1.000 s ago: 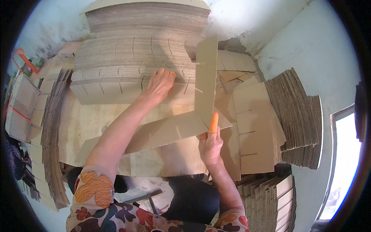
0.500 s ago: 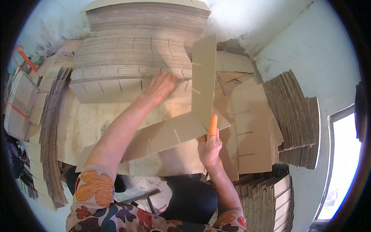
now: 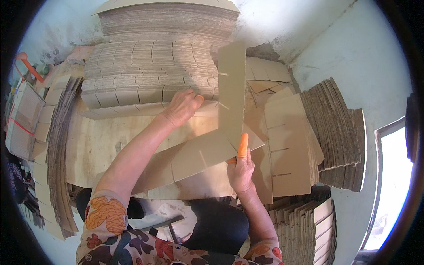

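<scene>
My right hand (image 3: 242, 172), with orange finger covers on thumb and finger, grips two slotted cardboard strips where they cross. One is an upright cardboard strip (image 3: 232, 88). The other, a slanting cardboard strip (image 3: 185, 159), runs down to the left and passes behind my left forearm. At the front of the tall stack of slotted cardboard strips (image 3: 141, 55), my left hand (image 3: 183, 108) is closed on the top edge of a single cardboard strip (image 3: 126, 111). That strip leans slightly away from the stack. An orange cover shows on one left finger.
Under the strips lies a pale wooden board (image 3: 101, 141). On the right are flat cardboard sheets (image 3: 289, 154) and a leaning cardboard pile (image 3: 331, 128). More cardboard pieces (image 3: 57, 154) line the left side. Below right stands a bundle of slotted strips (image 3: 304, 225).
My left hand has drawn the front strip a little toward me, away from the stack. My right hand and the two crossed strips have barely moved.
</scene>
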